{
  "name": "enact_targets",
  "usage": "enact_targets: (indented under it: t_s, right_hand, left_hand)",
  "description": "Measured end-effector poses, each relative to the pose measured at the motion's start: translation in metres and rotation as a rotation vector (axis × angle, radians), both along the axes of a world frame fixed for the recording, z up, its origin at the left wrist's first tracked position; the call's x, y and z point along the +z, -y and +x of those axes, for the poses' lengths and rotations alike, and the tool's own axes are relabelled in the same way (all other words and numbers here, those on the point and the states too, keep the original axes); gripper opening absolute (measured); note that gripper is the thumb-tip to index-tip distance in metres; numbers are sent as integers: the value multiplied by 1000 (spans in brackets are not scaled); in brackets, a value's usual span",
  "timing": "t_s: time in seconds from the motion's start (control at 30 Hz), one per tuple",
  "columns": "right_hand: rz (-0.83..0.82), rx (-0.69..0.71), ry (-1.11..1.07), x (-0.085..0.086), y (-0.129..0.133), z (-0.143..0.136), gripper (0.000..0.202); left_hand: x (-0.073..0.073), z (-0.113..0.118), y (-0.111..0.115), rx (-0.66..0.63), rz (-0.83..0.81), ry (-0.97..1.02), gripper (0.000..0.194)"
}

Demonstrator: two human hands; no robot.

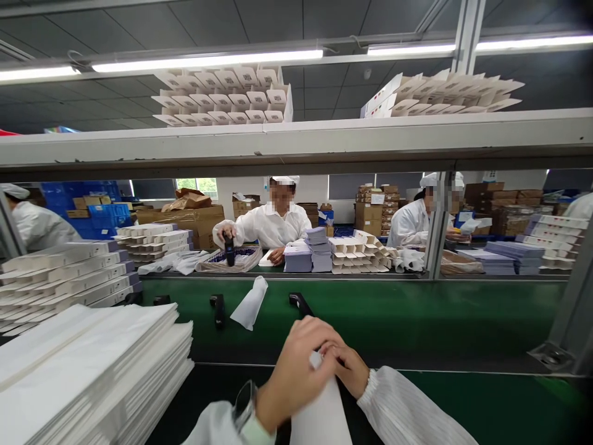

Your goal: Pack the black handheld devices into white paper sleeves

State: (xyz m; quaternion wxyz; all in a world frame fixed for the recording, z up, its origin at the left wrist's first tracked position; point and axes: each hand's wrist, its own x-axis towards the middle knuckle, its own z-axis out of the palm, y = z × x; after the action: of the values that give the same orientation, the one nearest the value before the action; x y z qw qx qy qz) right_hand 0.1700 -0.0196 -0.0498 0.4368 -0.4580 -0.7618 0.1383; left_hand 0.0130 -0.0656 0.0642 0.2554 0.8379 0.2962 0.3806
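A flat white bag (322,413) lies before me at the near edge of the bench, its far end between my hands. My left hand (301,364), with a watch at the wrist, curls over that end with its fingers closed. From the other side, my right hand (351,369) meets the left fingertips, its fingers bent at the bag's edge. The fingers overlap, so the exact grip is partly hidden. Just beyond them is a black handheld device (301,303), its lower part hidden by my left hand.
A tall stack of white bags (88,364) stands at left, with open cartons (65,278) behind. On the green belt (417,315) lie another black device (217,310) and a loose white bag (251,303). A shelf (296,142) crosses overhead. Co-workers (266,222) sit opposite.
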Motion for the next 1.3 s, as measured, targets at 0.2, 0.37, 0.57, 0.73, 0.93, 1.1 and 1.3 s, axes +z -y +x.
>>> enact_targets:
  t_s: [0.2, 0.37, 0.57, 0.73, 0.93, 1.1, 1.3]
  right_hand:
    - [-178, 206, -92, 1, -7, 8, 38]
    - [-244, 266, -126, 1, -9, 13, 40]
    - [-311, -25, -140, 20, -33, 13, 42]
    - [-252, -280, -123, 28, -84, 6, 21]
    - [-380, -250, -289, 17, -116, 19, 44]
    - [-437, 6, -612, 39, -98, 28, 72]
    - [-555, 322, -1013, 64, -63, 12, 91]
  left_hand:
    - [-59, -9, -73, -84, -406, -95, 20]
    - [-78, -16, -84, -202, -495, -129, 26]
    - [-87, -18, -90, -237, -531, -57, 31]
    - [-89, -15, -84, -196, -485, -54, 31]
    - [-85, -15, -82, -105, -415, -107, 32]
    - [-74, -12, -78, -93, -348, -125, 35]
    - [-62, -7, -70, -170, -285, -150, 31]
